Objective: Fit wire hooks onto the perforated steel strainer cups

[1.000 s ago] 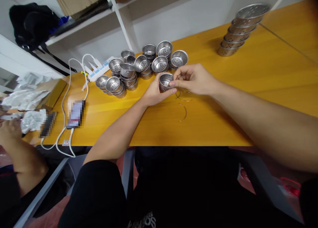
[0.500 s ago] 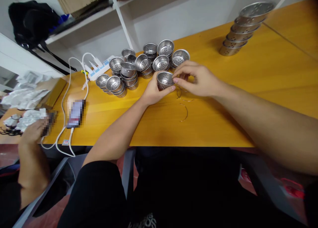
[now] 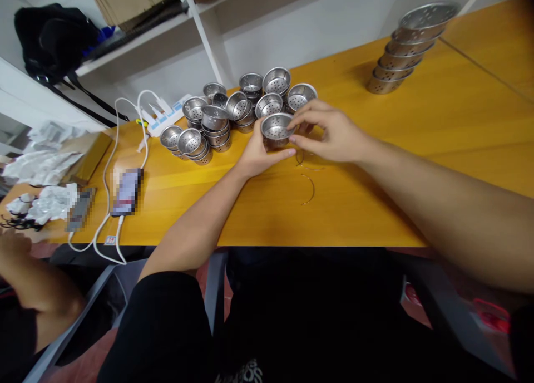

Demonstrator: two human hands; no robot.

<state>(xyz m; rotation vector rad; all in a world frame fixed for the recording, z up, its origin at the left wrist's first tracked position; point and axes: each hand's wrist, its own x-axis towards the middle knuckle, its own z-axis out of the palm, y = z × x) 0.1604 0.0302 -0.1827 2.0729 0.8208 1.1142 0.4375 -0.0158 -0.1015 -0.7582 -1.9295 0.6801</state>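
My left hand point(image 3: 254, 155) is wrapped round the left side of a small perforated metal cup point(image 3: 276, 128), its thumb stretched along the near side. My right hand point(image 3: 329, 129) has its thumb and fingertips pinched at the cup's right rim. The cup is held just above the table, with its mouth up. Right below the hands, a thin curved wire point(image 3: 312, 189) lies on the wood, and more thin wire point(image 3: 315, 168) is partly hidden by the right hand.
Several stacked perforated cups point(image 3: 214, 118) crowd behind and left of my hands. A tall leaning stack point(image 3: 390, 65) stands at the back right. Left are a power strip point(image 3: 169, 116), a phone point(image 3: 127, 192) with white cables, another device point(image 3: 80, 209), plastic bags point(image 3: 41, 166) and another person's arm point(image 3: 37, 277).
The cup in my hands has risen slightly and tipped more level, and its rim shows higher. At the left, the other person's hand has drawn back from the device on the table.
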